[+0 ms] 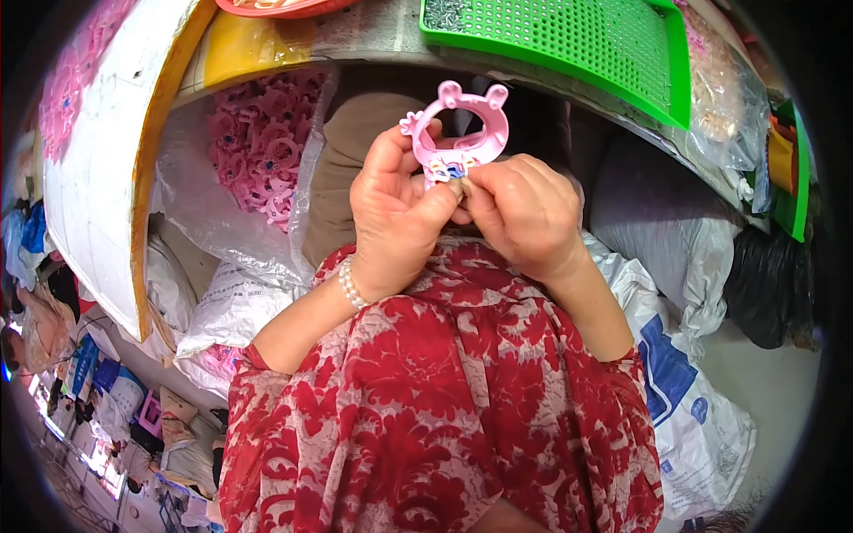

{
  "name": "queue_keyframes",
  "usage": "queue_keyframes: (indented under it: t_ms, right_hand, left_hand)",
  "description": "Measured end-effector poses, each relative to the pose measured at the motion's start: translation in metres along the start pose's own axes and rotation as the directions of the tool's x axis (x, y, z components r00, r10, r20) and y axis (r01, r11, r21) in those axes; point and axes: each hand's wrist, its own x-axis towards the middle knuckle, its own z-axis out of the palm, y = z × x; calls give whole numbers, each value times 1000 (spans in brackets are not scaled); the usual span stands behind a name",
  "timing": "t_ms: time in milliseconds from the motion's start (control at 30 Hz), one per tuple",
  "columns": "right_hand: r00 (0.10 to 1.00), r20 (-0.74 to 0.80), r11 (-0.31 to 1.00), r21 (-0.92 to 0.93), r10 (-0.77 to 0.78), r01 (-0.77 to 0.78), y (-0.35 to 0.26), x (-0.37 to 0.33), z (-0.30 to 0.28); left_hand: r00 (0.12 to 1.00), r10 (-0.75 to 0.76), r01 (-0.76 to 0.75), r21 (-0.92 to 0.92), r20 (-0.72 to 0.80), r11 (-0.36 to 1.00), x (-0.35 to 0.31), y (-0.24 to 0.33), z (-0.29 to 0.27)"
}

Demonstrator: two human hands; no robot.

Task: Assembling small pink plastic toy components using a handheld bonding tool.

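Note:
A pink plastic ring-shaped piece [426, 133] with two rounded ears on top stands upright above my lap. My left hand [391, 209] is closed around its left and lower side, with the thumb toward the lower edge. At that lower edge sit a small blue part [455, 171] and small pale bits. My right hand [531, 213] is closed in a pinch right beside the blue part, close to my left thumb. Whatever lies between the right fingertips is hidden or too small to name.
A clear bag of pink pieces [262, 147] lies open at the left. On the table ahead stand a green perforated tray [569, 44] with small metal parts and a red bowl [284, 9]. White sacks [697, 426] lie at the right, beside a black bag [769, 284].

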Motion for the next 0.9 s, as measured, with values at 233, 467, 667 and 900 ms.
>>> queue_keyframes:
  t_ms: [233,467,667,900]
  right_hand:
    - [887,-289,926,221,361,-306,-3,-21,-2]
    - [730,221,144,904,647,-402,15,-28,4]
    - [787,230,269,854,573,-445,5,-29,12]
    - [753,99,394,803,651,-446,-2,-22,12]
  left_hand:
    - [971,-239,239,-198,27,951,1,15,-1]
    - [959,-274,282,-239,66,929,1,18,-1]
    - [963,-260,271,-218,76,938,-1,18,1]
    - [958,-280,286,-178,59,942,-1,18,3]
